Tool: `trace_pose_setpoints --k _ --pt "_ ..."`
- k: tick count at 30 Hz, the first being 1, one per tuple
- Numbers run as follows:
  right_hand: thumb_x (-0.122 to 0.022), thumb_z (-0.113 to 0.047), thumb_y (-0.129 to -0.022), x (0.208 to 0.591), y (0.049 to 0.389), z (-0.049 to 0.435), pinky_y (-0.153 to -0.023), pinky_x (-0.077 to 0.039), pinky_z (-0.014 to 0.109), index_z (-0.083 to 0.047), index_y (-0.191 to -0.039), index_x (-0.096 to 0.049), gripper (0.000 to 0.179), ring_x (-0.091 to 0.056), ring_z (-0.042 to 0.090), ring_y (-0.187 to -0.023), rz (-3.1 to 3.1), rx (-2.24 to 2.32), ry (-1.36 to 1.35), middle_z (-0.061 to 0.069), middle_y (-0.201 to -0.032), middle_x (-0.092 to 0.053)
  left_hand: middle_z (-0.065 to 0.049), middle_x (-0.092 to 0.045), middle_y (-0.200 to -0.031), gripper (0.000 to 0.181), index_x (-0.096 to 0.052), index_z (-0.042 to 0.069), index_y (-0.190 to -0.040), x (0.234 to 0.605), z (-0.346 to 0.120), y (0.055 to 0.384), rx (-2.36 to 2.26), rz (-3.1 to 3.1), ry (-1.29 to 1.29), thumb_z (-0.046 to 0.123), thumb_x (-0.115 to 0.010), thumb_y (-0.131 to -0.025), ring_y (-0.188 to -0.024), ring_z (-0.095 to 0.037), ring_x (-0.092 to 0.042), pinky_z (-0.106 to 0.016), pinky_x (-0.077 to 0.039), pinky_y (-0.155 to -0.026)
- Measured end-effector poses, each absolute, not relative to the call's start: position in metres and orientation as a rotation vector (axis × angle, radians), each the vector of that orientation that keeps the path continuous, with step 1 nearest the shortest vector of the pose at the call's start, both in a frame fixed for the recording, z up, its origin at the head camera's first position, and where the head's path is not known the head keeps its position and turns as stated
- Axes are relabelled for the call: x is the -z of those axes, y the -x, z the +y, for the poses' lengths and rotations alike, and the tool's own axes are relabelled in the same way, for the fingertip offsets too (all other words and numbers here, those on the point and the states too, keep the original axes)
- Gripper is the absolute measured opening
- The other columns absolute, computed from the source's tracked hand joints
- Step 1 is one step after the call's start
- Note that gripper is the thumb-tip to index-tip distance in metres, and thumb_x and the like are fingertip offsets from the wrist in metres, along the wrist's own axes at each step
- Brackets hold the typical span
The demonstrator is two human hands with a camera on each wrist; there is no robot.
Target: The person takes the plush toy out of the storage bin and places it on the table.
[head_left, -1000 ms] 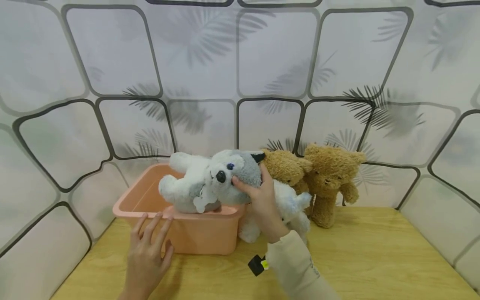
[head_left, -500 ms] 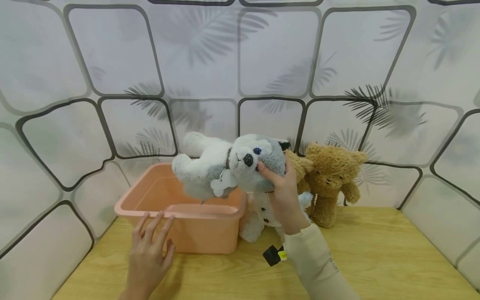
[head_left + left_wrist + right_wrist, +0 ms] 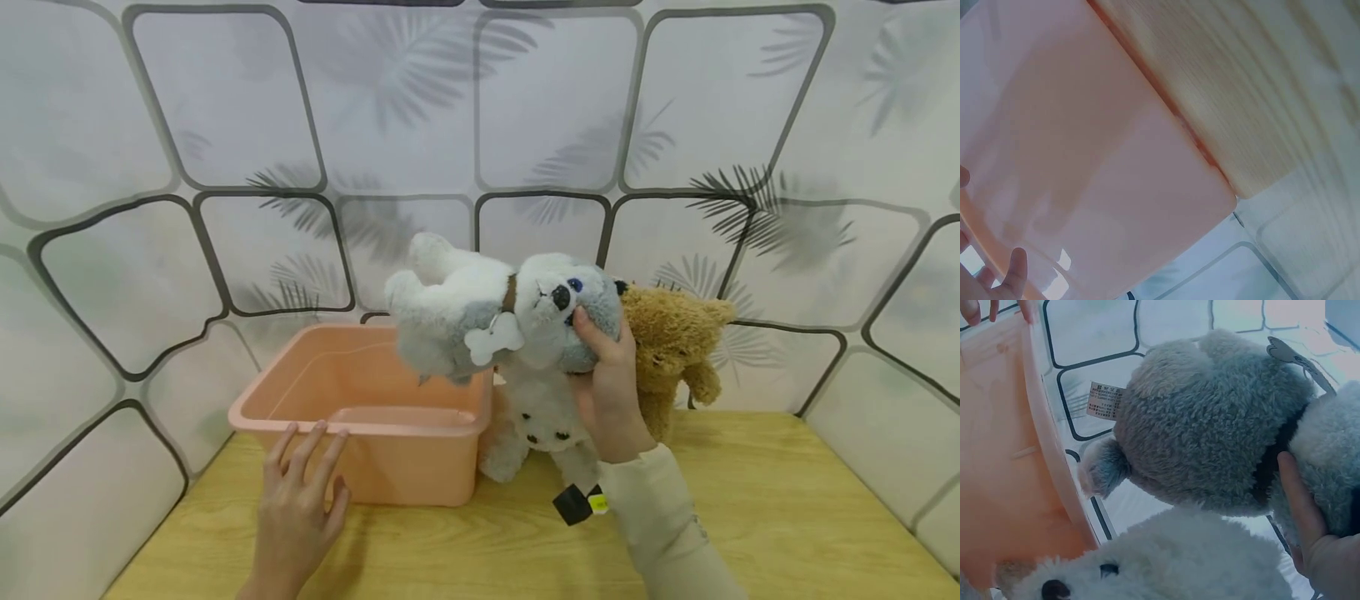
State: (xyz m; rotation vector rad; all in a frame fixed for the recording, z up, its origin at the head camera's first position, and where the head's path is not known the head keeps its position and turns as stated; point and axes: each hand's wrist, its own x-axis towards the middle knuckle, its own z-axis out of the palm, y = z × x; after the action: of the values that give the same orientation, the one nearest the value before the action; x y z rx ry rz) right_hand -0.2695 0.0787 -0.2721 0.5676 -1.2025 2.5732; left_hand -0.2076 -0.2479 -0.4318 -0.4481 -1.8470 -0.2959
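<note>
My right hand (image 3: 611, 392) grips a grey-and-white plush husky (image 3: 457, 312) by its head, thumb on the face. The husky lies sideways in the air, legs to the left, with a bone-shaped tag at its collar. Its grey back (image 3: 1210, 425), small tail and sewn-in label show in the right wrist view. My left hand (image 3: 296, 500) rests its extended fingers on the front rim of a pink plastic tub (image 3: 412, 471). In the left wrist view the tub's side wall (image 3: 1116, 175) fills much of the picture, some fingertips (image 3: 1017, 265) at its rim.
A white plush dog (image 3: 536, 412) sits right of the tub, partly below the husky. Behind it stands a curly brown teddy bear (image 3: 671, 333). A small black block (image 3: 572, 505) with a yellow patch is beside my right sleeve. Patterned fabric (image 3: 547, 100) surrounds the wooden table (image 3: 750, 500).
My right hand has carried the husky up and to the right, from above the tub's rim to over the white plush dog. The husky now hides another brown bear. My left hand stays put.
</note>
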Motion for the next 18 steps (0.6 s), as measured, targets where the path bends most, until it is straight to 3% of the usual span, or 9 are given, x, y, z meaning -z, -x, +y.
trace_pose_setpoints --k 11,18 --pt "-0.058 -0.016 -0.102 0.282 0.267 0.094 -0.085 -0.054 0.030 -0.015 -0.126 -0.053 0.025 -0.060 0.017 -0.102 -1.001 -2.709 -0.636 0.003 -0.120 -0.054 -0.028 -0.062 -0.125 0.045 -0.067 0.000 -0.126 0.432 -0.248 0.207 0.293 -1.848 0.449 0.021 -0.044 -0.093 -0.120 -0.058 -0.048 -0.044 -0.035 -0.114" --pt "-0.056 -0.018 -0.102 0.292 0.262 0.108 -0.087 -0.053 0.031 -0.013 -0.125 -0.054 0.023 -0.061 0.018 -0.104 -0.859 -2.794 -0.652 0.003 -0.120 -0.057 -0.027 -0.062 -0.127 0.046 -0.067 0.001 -0.126 0.432 -0.247 0.207 0.295 -1.849 0.444 0.021 -0.044 -0.091 -0.120 -0.057 -0.048 -0.054 -0.043 -0.100"
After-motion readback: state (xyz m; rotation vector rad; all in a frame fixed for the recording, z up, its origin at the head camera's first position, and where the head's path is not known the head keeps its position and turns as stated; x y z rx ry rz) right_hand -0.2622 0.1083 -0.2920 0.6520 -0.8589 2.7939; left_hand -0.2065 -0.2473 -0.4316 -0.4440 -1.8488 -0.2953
